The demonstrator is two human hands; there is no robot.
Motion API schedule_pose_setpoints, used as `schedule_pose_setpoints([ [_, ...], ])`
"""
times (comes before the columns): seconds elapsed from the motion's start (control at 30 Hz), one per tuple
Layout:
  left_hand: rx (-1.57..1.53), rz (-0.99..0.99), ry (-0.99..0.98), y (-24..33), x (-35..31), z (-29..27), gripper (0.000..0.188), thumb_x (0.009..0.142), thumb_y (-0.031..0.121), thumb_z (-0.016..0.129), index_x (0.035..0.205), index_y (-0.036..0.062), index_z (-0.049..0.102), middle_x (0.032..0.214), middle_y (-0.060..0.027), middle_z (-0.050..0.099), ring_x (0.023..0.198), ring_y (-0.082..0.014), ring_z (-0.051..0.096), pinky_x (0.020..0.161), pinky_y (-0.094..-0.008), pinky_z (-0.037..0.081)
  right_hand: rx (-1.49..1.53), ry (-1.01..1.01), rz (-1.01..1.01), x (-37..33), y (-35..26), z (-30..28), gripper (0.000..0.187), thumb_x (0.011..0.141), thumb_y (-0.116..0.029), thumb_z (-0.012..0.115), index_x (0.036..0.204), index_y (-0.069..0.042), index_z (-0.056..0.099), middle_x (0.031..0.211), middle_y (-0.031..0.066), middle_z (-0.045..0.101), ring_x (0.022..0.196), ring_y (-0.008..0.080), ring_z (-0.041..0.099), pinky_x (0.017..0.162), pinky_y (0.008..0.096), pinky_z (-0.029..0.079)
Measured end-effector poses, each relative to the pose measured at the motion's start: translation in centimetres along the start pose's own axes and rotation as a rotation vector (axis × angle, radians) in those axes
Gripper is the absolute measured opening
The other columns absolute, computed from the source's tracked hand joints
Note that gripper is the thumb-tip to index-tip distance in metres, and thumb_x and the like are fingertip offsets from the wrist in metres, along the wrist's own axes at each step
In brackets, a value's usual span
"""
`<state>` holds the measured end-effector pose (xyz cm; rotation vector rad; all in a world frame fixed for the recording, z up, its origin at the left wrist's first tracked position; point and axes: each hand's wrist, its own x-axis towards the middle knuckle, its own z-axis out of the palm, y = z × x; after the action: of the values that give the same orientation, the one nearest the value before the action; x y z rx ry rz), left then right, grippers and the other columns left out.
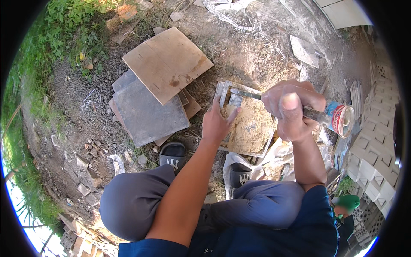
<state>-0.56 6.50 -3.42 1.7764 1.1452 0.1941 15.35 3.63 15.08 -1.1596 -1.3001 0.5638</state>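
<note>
Head view: the right grip [293, 109] is closed round a tool [248, 94], its blade reaching left over the far side of a sandy frame [270, 139]. The left grip [216, 124], thumb spread from fingers, touches the frame's left edge. Dirt ground [239, 53] surrounds them; slabs [150, 111] left, stacked blocks [372, 150] right.

From where I stand, the right hand [295, 109] hides the middle of the metal tool [248, 94]. The left hand [217, 122] covers part of the frame [224, 91]; I can't see how far its fingers curl under. A tan board [167, 64] conceals much of the dark slab [150, 112]. The co-worker [346, 231] is cut off, face blurred; pale blocks [376, 158] run out of view.
</note>
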Motion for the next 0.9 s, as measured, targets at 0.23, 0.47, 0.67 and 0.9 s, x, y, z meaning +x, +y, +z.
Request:
schedule_pose_setpoints([
  [0.23, 0.014, 0.018, 0.001, -0.4, -0.4, -0.3, 0.085, 0.085, 0.057, 0.074, 0.142, 0.0018, 0.046, 0.106, -0.0290, 0.070, 0.097, -0.0464, 0.068, 0.084, -0.0506, 0.055, -0.088, -0.003, -0.021, 0.2, -0.6, 0.7, 0.043, 0.103, -0.018, 0.056, 0.064, -0.001, 0.050, 0.054, 0.0055, 0.049, 0.045, 0.0124, 0.044, 0.041, 0.0289, 0.031],
  [0.47, -0.016, -0.025, -0.004, 0.1, -0.1, -0.5, 0.083, 0.085, 0.058, 0.074, 0.140, 0.0026, 0.047, 0.105, -0.0288, 0.070, 0.097, -0.0467, 0.068, 0.084, -0.0508, 0.054, 0.064, 0.050, -0.052, 0.2, -0.4, 0.0, 0.032, 0.107, -0.012, 0.048, 0.077, -0.007, 0.040, 0.052, 0.0015, 0.036, 0.042, 0.0092, 0.030, 0.039, 0.0295, 0.024],
  [0.67, -0.042, 0.046, 0.015, -0.4, -0.1, -0.5, 0.083, 0.084, 0.059, 0.074, 0.139, 0.0021, 0.047, 0.104, -0.0280, 0.070, 0.096, -0.0464, 0.068, 0.082, -0.0506, 0.054, -0.029, 0.034, -0.004, 0.2, 1.6, 1.2, 0.043, 0.105, -0.008, 0.049, 0.064, -0.002, 0.038, 0.049, 0.0023, 0.037, 0.041, 0.0091, 0.032, 0.039, 0.0292, 0.024],
  [0.9, 0.019, -0.005, 0.005, -0.3, -0.2, -0.3, 0.085, 0.083, 0.061, 0.074, 0.138, 0.0019, 0.048, 0.102, -0.0280, 0.071, 0.095, -0.0462, 0.068, 0.082, -0.0504, 0.055, 0.055, 0.019, 0.024, 0.6, 0.3, 1.0, 0.044, 0.107, -0.014, 0.049, 0.065, -0.005, 0.036, 0.050, 0.0000, 0.037, 0.041, 0.0075, 0.028, 0.039, 0.0284, 0.020],
])
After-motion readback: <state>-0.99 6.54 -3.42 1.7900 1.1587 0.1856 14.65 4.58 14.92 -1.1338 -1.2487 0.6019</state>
